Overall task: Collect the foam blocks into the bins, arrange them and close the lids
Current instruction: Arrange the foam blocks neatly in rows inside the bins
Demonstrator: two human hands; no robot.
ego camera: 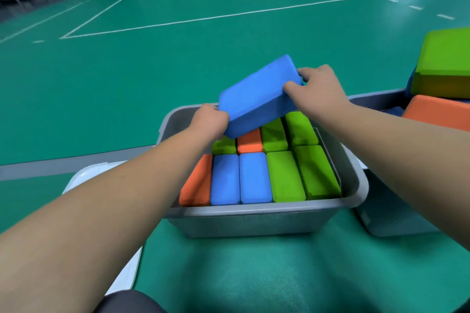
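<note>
A blue foam block (256, 96) hangs tilted over the far half of a grey bin (254, 221). My left hand (209, 119) grips its near left corner and my right hand (318, 89) holds its far right end. Inside the bin, several blocks stand packed on edge in two rows: an orange block (197, 181), two blue blocks (240, 179) and two green blocks (302, 173) in front, green and orange ones (250, 140) behind, partly hidden by the held block.
A second grey bin (376, 100) at the right holds a loose pile with a green block (445, 63) over an orange block (437, 112). A white lid (84, 175) lies left of the near bin. Green sports floor with white lines stretches ahead.
</note>
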